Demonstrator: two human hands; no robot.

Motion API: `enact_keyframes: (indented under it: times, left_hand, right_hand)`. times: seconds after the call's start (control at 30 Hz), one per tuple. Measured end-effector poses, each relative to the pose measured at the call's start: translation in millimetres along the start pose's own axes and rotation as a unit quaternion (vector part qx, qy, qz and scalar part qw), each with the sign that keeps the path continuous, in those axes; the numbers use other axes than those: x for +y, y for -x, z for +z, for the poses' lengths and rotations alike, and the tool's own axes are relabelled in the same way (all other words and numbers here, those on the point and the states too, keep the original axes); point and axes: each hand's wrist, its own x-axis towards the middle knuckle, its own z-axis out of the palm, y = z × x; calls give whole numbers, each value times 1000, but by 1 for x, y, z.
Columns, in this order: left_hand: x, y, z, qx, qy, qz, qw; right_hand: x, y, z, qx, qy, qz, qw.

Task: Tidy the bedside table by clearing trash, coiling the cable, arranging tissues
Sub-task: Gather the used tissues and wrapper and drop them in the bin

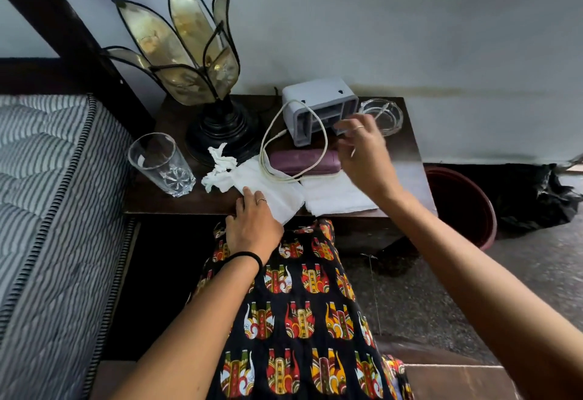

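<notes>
Cable step looks underway: right hand (359, 144) pinches the white cable (268, 134) looped across the bedside table (407, 160), left hand (252, 223) rests flat-fingered on the tissues (274, 194); next move likely needs looping slack.

Dark wooden counter (410, 160) bearing a petal-shaded lamp (189, 62), clear drinking glass (161, 163), crumpled white tissue (219, 166) and looped white cable (293, 144); left hand (252, 223) flat on an unfolded white tissue (277, 197); right hand (362, 147) pinching the cable beside a grey plastic box (318, 109); folded tissue stack (334, 194) alongside.
</notes>
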Motion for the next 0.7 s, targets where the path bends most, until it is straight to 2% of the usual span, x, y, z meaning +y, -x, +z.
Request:
enact_keyframes:
  times: [0.17,0.3,0.5,0.6,0.7]
  left_hand:
    - [-7,-1,-2,-12,40,-22,999]
    - [-17,-3,-3,-16,60,-32,998]
    - [-23,-4,-6,-11,80,-23,996]
    - [-25,-3,-4,-2,63,-14,998]
    - [-25,-4,-3,2,55,-10,998]
  right_hand:
    - [-53,-9,51,-168,66,-141,973]
    - [-71,-23,90,-255,134,-165,943]
    - [-81,-44,134,-302,241,-239,891]
    - [-81,-48,149,-304,282,-283,865]
    - [-84,-49,158,-291,305,-303,855]
